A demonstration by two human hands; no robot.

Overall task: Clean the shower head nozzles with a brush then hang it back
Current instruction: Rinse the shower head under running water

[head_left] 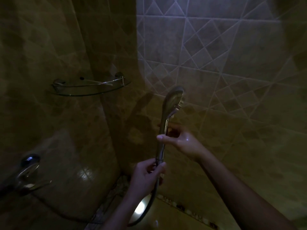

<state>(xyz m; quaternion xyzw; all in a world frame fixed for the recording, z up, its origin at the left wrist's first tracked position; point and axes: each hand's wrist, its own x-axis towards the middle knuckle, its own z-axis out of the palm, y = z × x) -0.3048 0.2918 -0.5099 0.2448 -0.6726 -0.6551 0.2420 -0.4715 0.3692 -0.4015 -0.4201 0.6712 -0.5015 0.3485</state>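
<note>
A chrome shower head stands upright in front of the tiled corner, its rounded back toward me and its nozzle face turned to the right wall. My right hand wraps the middle of its handle. Lower down, my left hand pinches the base of the handle where the metal hose joins it. The hose curves down and left below my hands. No brush is in view.
A glass corner shelf is fixed to the walls at the left, above hand height. A chrome tap fitting juts out at the lower left. Dim tiled walls meet in a corner behind the shower head.
</note>
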